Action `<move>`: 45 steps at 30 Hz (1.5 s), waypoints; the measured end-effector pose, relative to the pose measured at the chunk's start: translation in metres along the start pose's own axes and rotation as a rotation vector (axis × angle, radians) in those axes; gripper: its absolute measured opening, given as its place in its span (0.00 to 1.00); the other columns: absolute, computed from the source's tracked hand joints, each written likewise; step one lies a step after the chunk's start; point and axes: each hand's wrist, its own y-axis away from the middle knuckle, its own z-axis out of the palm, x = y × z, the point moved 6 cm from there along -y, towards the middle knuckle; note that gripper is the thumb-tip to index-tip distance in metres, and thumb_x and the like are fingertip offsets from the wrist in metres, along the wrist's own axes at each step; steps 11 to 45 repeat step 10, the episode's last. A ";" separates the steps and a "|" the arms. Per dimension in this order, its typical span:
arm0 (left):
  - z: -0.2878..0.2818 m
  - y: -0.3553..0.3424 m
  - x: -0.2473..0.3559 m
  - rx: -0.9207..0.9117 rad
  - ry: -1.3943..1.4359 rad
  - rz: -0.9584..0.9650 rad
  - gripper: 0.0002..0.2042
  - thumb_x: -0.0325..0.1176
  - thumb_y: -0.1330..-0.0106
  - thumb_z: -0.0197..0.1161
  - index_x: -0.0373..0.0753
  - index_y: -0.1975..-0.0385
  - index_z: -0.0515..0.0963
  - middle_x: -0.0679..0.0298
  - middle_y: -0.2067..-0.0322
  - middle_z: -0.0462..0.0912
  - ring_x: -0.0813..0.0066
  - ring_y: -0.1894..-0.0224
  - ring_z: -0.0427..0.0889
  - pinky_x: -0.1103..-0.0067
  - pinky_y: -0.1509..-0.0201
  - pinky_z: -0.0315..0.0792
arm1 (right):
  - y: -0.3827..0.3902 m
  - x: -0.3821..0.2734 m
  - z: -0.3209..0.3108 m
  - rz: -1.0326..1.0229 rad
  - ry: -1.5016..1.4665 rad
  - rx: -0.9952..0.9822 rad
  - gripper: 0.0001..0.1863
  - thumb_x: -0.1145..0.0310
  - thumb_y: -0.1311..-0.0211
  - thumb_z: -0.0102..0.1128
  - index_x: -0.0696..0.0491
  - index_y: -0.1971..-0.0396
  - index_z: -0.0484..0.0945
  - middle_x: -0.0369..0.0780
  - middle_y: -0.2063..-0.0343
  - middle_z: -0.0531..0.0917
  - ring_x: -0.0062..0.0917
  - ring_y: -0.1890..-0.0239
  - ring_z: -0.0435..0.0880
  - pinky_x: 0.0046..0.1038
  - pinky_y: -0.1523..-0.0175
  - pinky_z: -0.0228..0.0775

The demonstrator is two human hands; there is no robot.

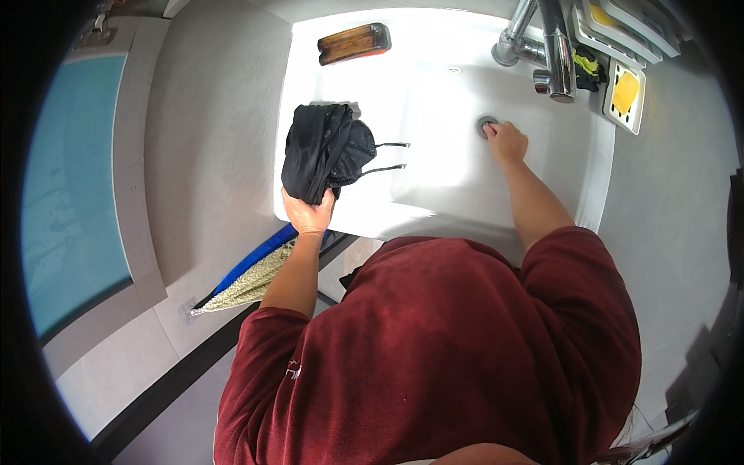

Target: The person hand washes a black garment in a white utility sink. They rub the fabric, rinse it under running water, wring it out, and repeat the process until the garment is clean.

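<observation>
A bundled black garment, with two dark drawstrings hanging out of its right side, lies on the left side of the white sink. My left hand grips its near edge, with the fingers partly hidden beneath the cloth. To the right, my right hand reaches down to the round drain stopper in the basin floor. Its fingertips are pinched together at the stopper's edge.
A brown wooden scrubbing brush rests at the basin's back left. The chrome faucet overhangs the back right. Beside it are a soap dish with yellow soap and a black-and-yellow cloth. Patterned fabric hangs at the front left.
</observation>
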 end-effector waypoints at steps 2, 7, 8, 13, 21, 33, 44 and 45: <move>-0.001 -0.001 0.001 0.003 -0.002 0.004 0.29 0.36 0.58 0.72 0.30 0.55 0.71 0.45 0.60 0.77 0.43 0.55 0.77 0.61 0.49 0.71 | -0.001 -0.001 -0.002 0.004 0.006 -0.001 0.14 0.49 0.38 0.59 0.42 0.67 0.87 0.38 0.68 0.83 0.35 0.64 0.84 0.39 0.59 0.72; 0.000 0.000 0.001 0.011 -0.003 -0.007 0.29 0.36 0.58 0.72 0.30 0.55 0.71 0.45 0.59 0.77 0.43 0.55 0.77 0.62 0.48 0.71 | 0.001 0.000 -0.003 -0.030 -0.061 0.027 0.15 0.53 0.36 0.58 0.47 0.69 0.86 0.38 0.68 0.84 0.36 0.65 0.83 0.39 0.60 0.72; 0.000 0.000 0.002 0.011 -0.003 -0.008 0.29 0.36 0.58 0.71 0.30 0.54 0.71 0.45 0.59 0.77 0.43 0.54 0.77 0.62 0.48 0.71 | 0.002 -0.001 -0.003 -0.032 -0.071 0.036 0.15 0.53 0.36 0.58 0.48 0.70 0.86 0.38 0.68 0.84 0.35 0.65 0.83 0.39 0.60 0.72; -0.001 0.000 0.001 -0.002 -0.022 -0.019 0.29 0.37 0.58 0.72 0.31 0.54 0.71 0.45 0.58 0.77 0.44 0.53 0.77 0.62 0.47 0.71 | 0.003 -0.001 -0.005 -0.027 -0.086 0.038 0.14 0.54 0.36 0.58 0.48 0.69 0.86 0.38 0.67 0.85 0.35 0.65 0.83 0.38 0.59 0.72; -0.001 0.000 0.001 -0.002 -0.022 -0.019 0.29 0.37 0.58 0.72 0.31 0.54 0.71 0.45 0.58 0.77 0.44 0.53 0.77 0.62 0.47 0.71 | 0.003 -0.001 -0.005 -0.027 -0.086 0.038 0.14 0.54 0.36 0.58 0.48 0.69 0.86 0.38 0.67 0.85 0.35 0.65 0.83 0.38 0.59 0.72; -0.001 0.000 0.001 -0.002 -0.022 -0.019 0.29 0.37 0.58 0.72 0.31 0.54 0.71 0.45 0.58 0.77 0.44 0.53 0.77 0.62 0.47 0.71 | 0.003 -0.001 -0.005 -0.027 -0.086 0.038 0.14 0.54 0.36 0.58 0.48 0.69 0.86 0.38 0.67 0.85 0.35 0.65 0.83 0.38 0.59 0.72; -0.001 0.000 0.001 -0.002 -0.022 -0.019 0.29 0.37 0.58 0.72 0.31 0.54 0.71 0.45 0.58 0.77 0.44 0.53 0.77 0.62 0.47 0.71 | 0.003 -0.001 -0.005 -0.027 -0.086 0.038 0.14 0.54 0.36 0.58 0.48 0.69 0.86 0.38 0.67 0.85 0.35 0.65 0.83 0.38 0.59 0.72; -0.001 0.000 0.001 -0.002 -0.022 -0.019 0.29 0.37 0.58 0.72 0.31 0.54 0.71 0.45 0.58 0.77 0.44 0.53 0.77 0.62 0.47 0.71 | 0.003 -0.001 -0.005 -0.027 -0.086 0.038 0.14 0.54 0.36 0.58 0.48 0.69 0.86 0.38 0.67 0.85 0.35 0.65 0.83 0.38 0.59 0.72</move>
